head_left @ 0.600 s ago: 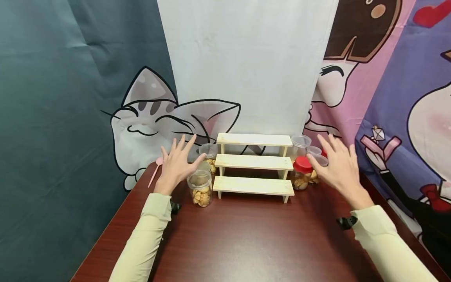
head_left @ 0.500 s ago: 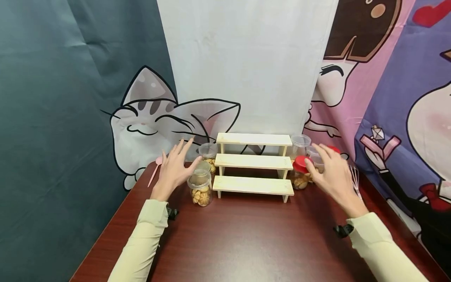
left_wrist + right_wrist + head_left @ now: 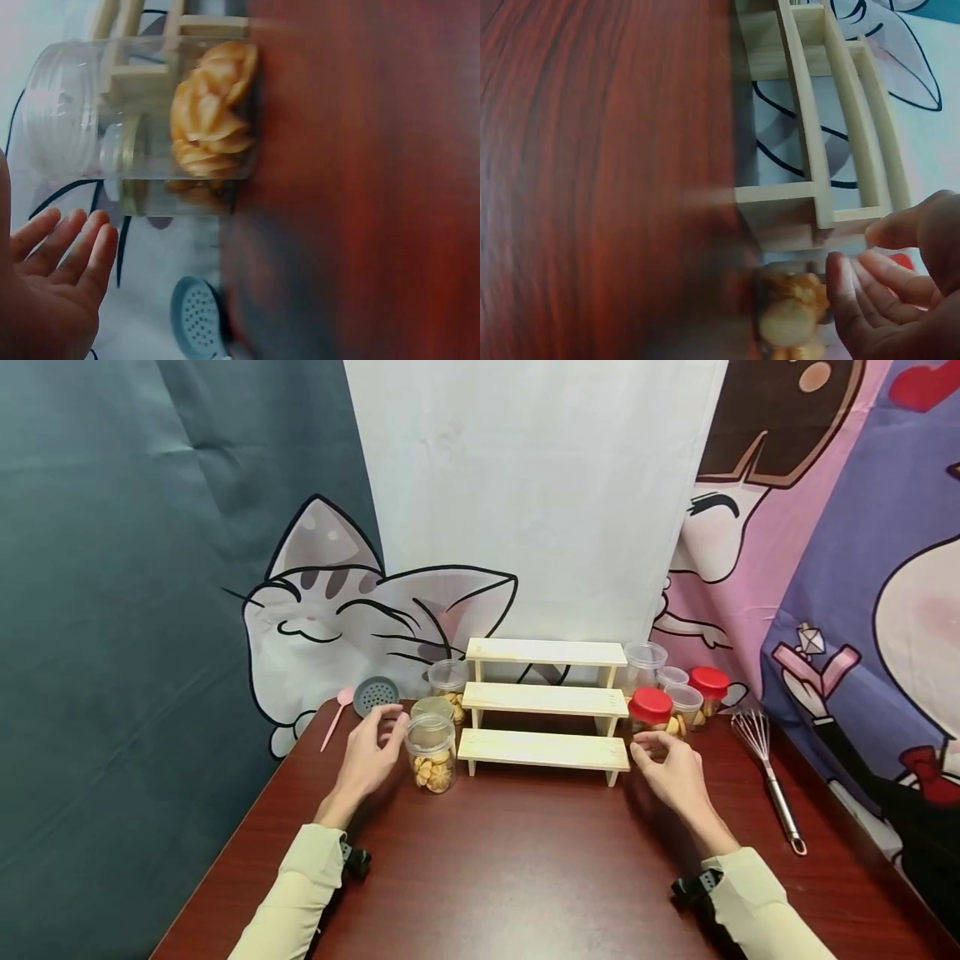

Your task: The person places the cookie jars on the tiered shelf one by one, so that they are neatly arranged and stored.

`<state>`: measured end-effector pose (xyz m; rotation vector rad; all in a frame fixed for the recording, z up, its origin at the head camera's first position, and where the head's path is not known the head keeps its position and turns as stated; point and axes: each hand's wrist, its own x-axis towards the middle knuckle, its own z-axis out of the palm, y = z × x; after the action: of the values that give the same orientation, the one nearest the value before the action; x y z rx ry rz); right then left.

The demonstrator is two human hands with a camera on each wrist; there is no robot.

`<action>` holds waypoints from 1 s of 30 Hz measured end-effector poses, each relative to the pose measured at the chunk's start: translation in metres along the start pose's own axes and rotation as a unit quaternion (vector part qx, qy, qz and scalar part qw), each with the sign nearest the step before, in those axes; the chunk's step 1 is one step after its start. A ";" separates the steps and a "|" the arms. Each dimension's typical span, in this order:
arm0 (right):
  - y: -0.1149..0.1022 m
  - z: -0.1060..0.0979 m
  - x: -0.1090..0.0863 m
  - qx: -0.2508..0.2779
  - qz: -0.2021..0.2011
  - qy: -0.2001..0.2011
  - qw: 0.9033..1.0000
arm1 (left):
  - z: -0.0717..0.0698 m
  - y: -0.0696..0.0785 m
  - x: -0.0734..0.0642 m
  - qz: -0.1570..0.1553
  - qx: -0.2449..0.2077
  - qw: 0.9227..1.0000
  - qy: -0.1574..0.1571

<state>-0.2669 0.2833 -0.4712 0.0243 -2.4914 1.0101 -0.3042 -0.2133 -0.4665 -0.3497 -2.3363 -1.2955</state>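
A three-step pale wooden shelf (image 3: 543, 748) stands on the table. My left hand (image 3: 366, 762) is just left of a clear, lidless jar (image 3: 432, 770) with cookies in its lower part. In the left wrist view, the fingers (image 3: 90, 259) are apart from that jar, loosely bent and holding nothing. My right hand (image 3: 677, 778) hovers by the shelf's front right end, in front of a red-lidded cookie jar (image 3: 651, 706). From the right wrist, its thumb and fingers (image 3: 844, 289) look bent towards each other with a gap between; contact with the shelf cannot be made out.
More cookie jars flank the shelf: a clear one (image 3: 447, 675) behind left, another clear one (image 3: 645, 664) and a second red-lidded one (image 3: 708, 685) on the right. A grey strainer (image 3: 377, 696) and pink spoon (image 3: 341, 710) lie left, a whisk (image 3: 772, 777) right.
Both hands have come down from above the table, the right one also moving left towards the shelf. Their spread fingers have bent inward. The strainer and whole whisk have come into sight.
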 end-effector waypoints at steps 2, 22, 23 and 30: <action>0.004 0.003 -0.001 0.002 0.026 -0.012 1.000 | 0.004 0.000 -0.004 -0.007 -0.008 1.000 -0.028; 0.016 0.018 0.002 0.224 0.123 -0.103 0.961 | 0.017 0.011 -0.006 0.023 0.084 0.994 -0.059; 0.016 0.018 0.003 0.232 0.124 -0.105 0.959 | 0.017 0.013 -0.004 0.028 0.088 0.994 -0.054; 0.016 0.015 0.002 0.261 0.129 -0.122 0.949 | 0.018 0.049 0.017 0.056 0.086 0.995 0.000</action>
<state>-0.2778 0.2852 -0.4901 -0.0143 -2.4015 1.8561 -0.3031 -0.1716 -0.4298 -0.4184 -2.3707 -1.0332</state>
